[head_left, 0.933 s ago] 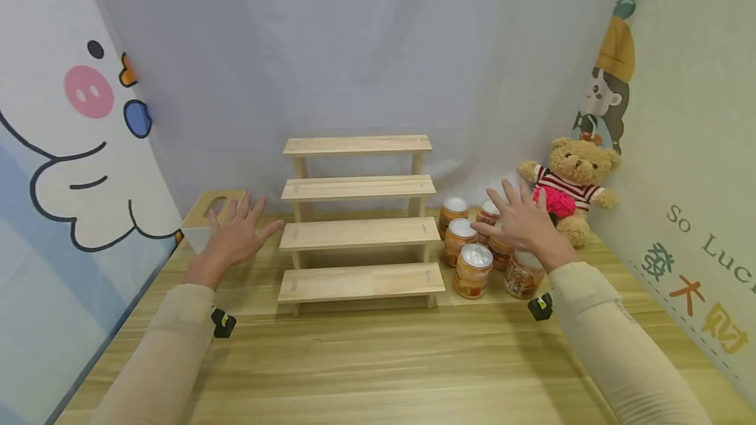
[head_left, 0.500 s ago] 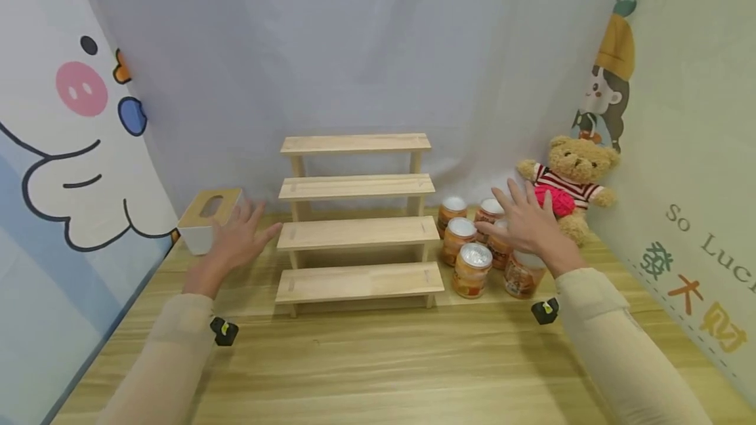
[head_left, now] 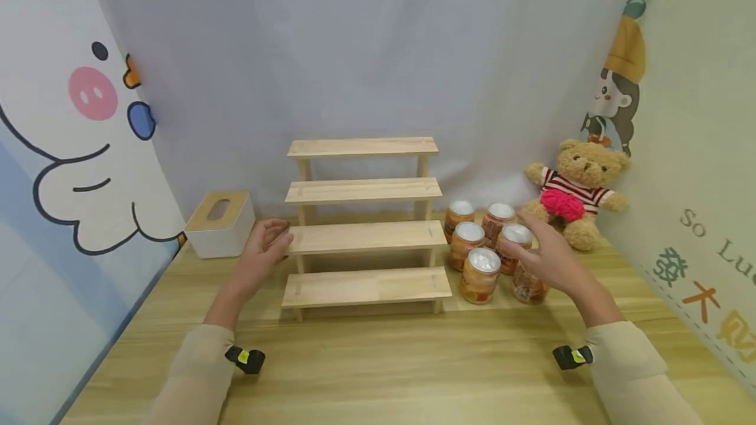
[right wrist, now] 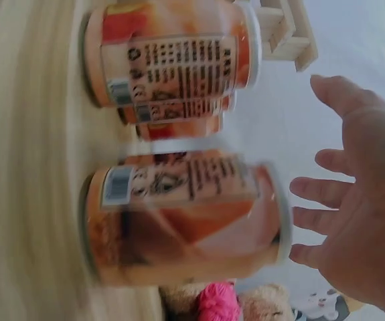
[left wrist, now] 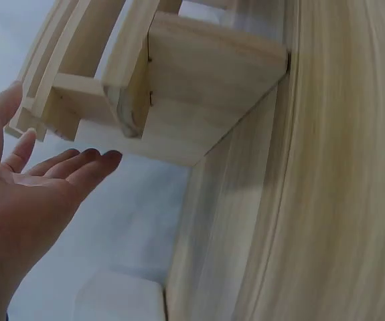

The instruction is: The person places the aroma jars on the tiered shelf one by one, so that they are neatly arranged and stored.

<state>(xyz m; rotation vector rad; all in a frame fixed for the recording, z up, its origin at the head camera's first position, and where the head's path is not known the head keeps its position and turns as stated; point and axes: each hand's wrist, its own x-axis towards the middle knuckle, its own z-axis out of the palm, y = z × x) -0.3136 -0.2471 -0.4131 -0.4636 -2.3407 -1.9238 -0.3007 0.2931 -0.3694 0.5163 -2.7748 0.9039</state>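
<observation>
Now, your left hand [head_left: 262,253], fingers loosely parted, hovers at nine o'clock of the four-tiered pale wooden stand [head_left: 367,237]; at its three o'clock stand silver-lidded, orange-labelled cylindrical cans [head_left: 481,275], then your right hand [head_left: 554,258], fingers wide.

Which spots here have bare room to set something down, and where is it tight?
Bare: all four levels of the wooden stand, and the table in front of it, between the sleeves. Crowded: right of the stand, where six cans cluster near the right hand and the teddy bear. The left hand narrows the gap between stand and tissue box.
</observation>
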